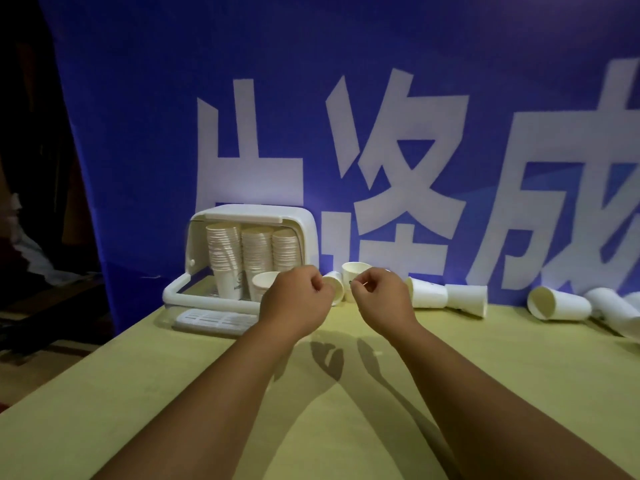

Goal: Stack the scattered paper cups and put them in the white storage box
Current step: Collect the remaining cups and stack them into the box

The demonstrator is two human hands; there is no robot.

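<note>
Head view: both hands reach out over the surface [346, 393], left hand [296, 301] and right hand [382, 301] with fingers curled just in front of 2 loose paper cups, a lying cup [336, 289] and an upright cup [355, 270]; whether either is pinched I cannot tell. More tipped cups [557, 307] lie well off to the right. The white storage box [304, 223] stands left, its front open toward the person, likely so cups slide straight in; 3 stacks [256, 251] already stand inside.
</note>
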